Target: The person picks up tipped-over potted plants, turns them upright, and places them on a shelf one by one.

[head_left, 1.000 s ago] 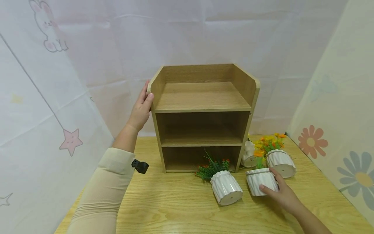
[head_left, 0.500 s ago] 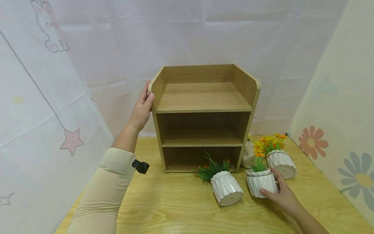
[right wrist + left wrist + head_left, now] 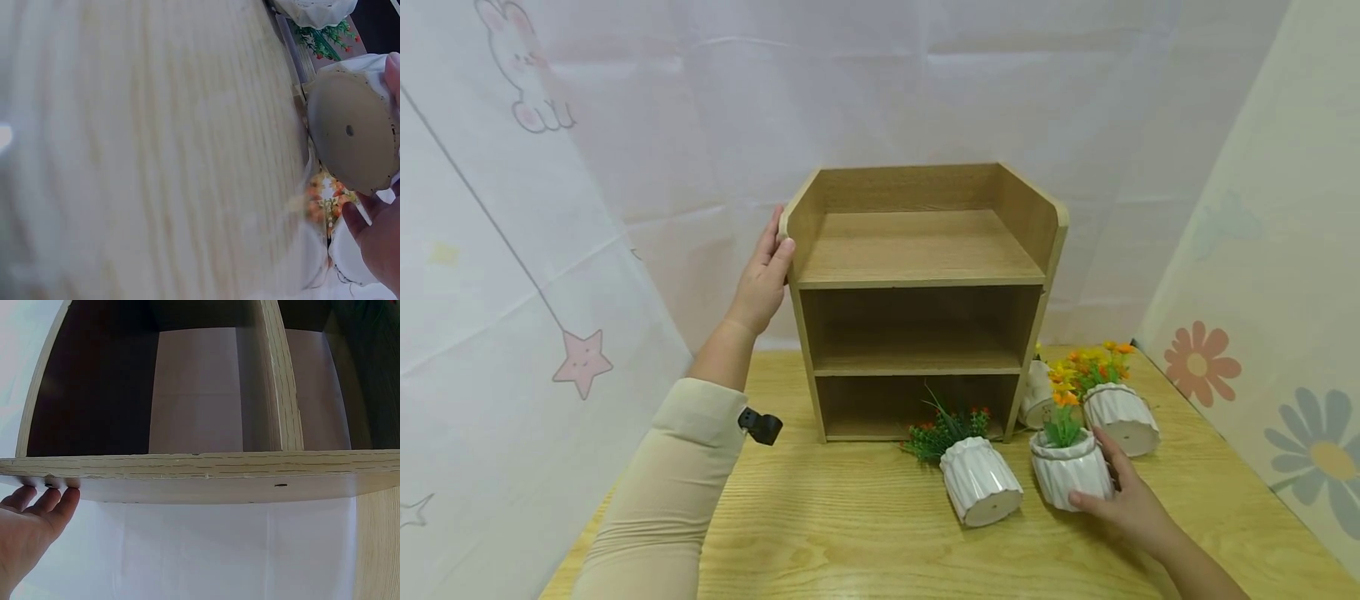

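Note:
My left hand (image 3: pixel 762 283) lies along the outer left side of a wooden shelf unit (image 3: pixel 917 283), fingers fairly straight and thumb near the front edge. In the left wrist view the fingertips of this hand (image 3: pixel 31 531) touch the side panel (image 3: pixel 206 487). My right hand (image 3: pixel 1127 492) grips a potted plant (image 3: pixel 1075 475) with a white ribbed pot, green leaves and orange-yellow flowers. The pot tilts, its opening turned partly toward the head camera. Its round underside (image 3: pixel 350 131) with a small hole faces the right wrist camera, above the visible right hand (image 3: pixel 381 240).
A red-berried potted plant (image 3: pixel 981 483) lies tipped before the shelf unit. Another potted plant with orange flowers (image 3: pixel 1120 417) lies at the right, and a white pot (image 3: pixel 1037 396) sits beside the unit. All stand on a wooden table (image 3: pixel 820 525), with a pale printed backdrop (image 3: pixel 700 125) behind.
The potted plant in my right hand has tipped toward upright, so its leaves and opening now show more. My left hand and the shelf unit stay in place.

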The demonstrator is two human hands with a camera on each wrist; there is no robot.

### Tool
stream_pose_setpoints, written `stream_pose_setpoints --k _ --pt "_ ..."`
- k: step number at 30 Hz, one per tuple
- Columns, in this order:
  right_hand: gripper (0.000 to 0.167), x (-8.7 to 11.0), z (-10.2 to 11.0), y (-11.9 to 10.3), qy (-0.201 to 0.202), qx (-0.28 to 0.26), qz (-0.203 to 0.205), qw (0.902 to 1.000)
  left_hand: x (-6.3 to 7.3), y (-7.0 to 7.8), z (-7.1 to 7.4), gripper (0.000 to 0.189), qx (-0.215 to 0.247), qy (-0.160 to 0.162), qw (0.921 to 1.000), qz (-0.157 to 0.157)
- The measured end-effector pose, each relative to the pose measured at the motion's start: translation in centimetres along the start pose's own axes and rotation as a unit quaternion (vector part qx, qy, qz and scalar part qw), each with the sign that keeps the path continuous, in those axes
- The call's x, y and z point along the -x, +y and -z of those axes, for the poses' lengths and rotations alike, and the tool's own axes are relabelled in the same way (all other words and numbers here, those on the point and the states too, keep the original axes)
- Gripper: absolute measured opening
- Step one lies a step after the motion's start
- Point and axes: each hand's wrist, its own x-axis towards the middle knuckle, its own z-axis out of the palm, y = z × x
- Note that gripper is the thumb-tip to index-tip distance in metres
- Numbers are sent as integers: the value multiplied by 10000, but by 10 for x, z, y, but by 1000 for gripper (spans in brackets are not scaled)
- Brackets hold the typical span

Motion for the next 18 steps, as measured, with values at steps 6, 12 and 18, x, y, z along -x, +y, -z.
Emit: stream_pose_setpoints --k 6,12,18 --pt "109 3 4 3 -208 -13 -259 9994 0 1 -1 57 46 -18 10000 13" --pt "110 5 6 4 -380 -37 -533 9978 0 1 -2 57 92 -25 10000 -6" --pt "113 7 2 6 -295 -201 -438 9984 1 1 -2 56 117 -20 9999 -21"
